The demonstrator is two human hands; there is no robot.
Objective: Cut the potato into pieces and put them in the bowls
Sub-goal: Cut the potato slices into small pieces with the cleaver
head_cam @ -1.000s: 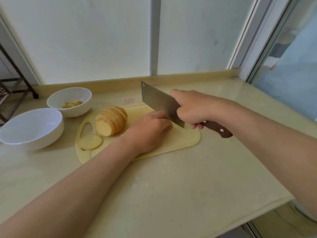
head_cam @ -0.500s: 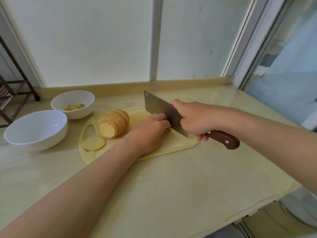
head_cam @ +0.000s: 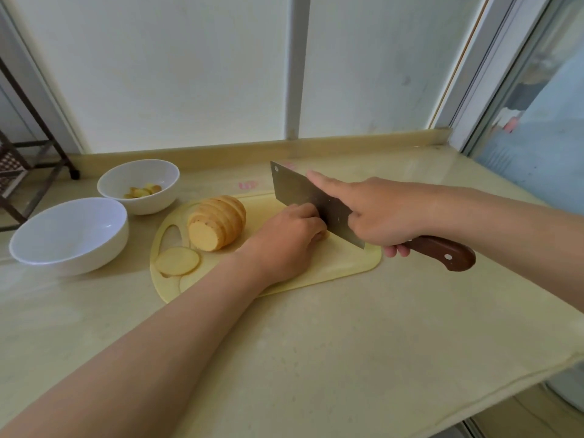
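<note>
Centre frame: right hand (head_cam: 376, 213) wraps the cleaver (head_cam: 313, 203) handle, forefinger along the spine. Left hand (head_cam: 284, 241) is curled over a barely visible piece (head_cam: 325, 237) at the blade. Sliced potato (head_cam: 218, 222) and a loose slice (head_cam: 177, 261) lie on the board (head_cam: 347, 263), left of centre. Far bowl (head_cam: 139, 184) holds bits; near bowl (head_cam: 69, 235) at left.

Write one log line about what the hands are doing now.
left hand: holds potato piece on cutting board | right hand: grips cleaver, blade at left knuckles | sliced potato: on board | small bowl: few pieces | large bowl: empty
</note>
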